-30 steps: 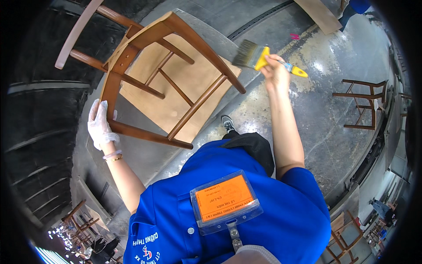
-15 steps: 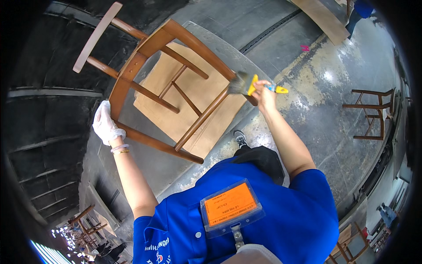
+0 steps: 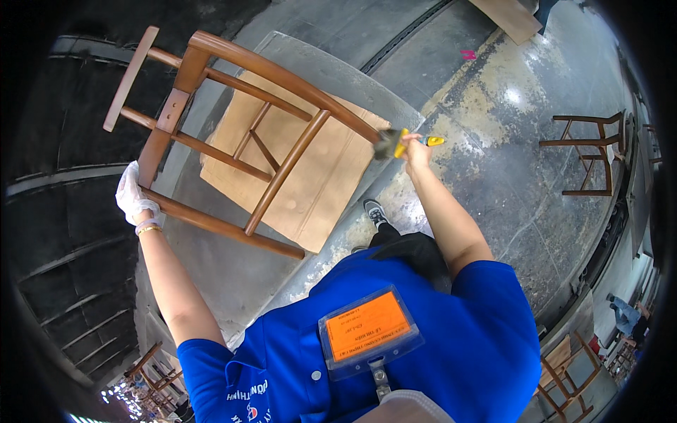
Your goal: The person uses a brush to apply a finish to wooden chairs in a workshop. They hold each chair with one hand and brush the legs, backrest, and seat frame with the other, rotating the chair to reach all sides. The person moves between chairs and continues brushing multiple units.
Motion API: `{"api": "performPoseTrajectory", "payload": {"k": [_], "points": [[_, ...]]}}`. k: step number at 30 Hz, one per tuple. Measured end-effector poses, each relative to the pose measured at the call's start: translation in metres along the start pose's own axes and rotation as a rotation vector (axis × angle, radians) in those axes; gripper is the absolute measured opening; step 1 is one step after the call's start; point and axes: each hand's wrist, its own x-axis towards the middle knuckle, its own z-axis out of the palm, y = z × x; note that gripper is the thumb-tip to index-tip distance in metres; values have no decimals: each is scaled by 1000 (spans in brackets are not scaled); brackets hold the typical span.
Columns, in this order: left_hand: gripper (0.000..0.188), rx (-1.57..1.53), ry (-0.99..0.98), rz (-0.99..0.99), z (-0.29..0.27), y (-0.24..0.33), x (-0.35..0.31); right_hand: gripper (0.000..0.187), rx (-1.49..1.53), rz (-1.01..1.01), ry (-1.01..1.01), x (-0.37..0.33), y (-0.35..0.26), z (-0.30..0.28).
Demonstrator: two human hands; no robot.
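Note:
A brown wooden chair frame [image 3: 286, 173] is held tilted in front of me, its seat open and a paler curved back rail at the far left. My left hand [image 3: 132, 194], in a whitish see-through glove, is closed around the frame at a corner where a leg joins. My bare right hand [image 3: 417, 152] grips a wide, flat paintbrush [image 3: 387, 144] with a yellow handle. Its dark bristles are at the end of the chair's far leg; whether they touch the wood is hard to tell.
Brown cardboard [image 3: 335, 190] lies on a grey board [image 3: 300, 51] beneath the frame. Another chair frame [image 3: 589, 141] lies on the stained floor to the right. More chairs [image 3: 568, 377] stand at the lower right and lower left. Dark panels line the left side.
The chair frame has turned and shifted left with my left hand. My right hand has moved slightly left, and the brush is now at the end of the far leg.

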Motion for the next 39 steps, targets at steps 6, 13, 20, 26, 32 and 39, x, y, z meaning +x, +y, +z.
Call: {"api": "performPoseTrajectory", "payload": {"k": [6, 13, 20, 26, 32, 39], "points": [[32, -10, -23, -64, -4, 2, 9, 16, 50, -138, -424, -24, -23, 82], [29, 14, -14, -46, 2, 13, -3, 14, -707, -1137, -479, -130, -20, 120], [29, 25, -19, 10, 2, 26, -18, 19, -469, -684, -1346, -244, 88, 121], [32, 10, -126, -11, 0, 42, -38, 19, -519, -1158, -311, -168, 4, 100], [51, 143, -260, -75, -18, 68, -53, 17, -651, -957, -907, -261, 77, 109], [84, -503, -571, -526, -56, 78, -30, 12, -185, -1072, -1486, -342, -28, 249]]}}
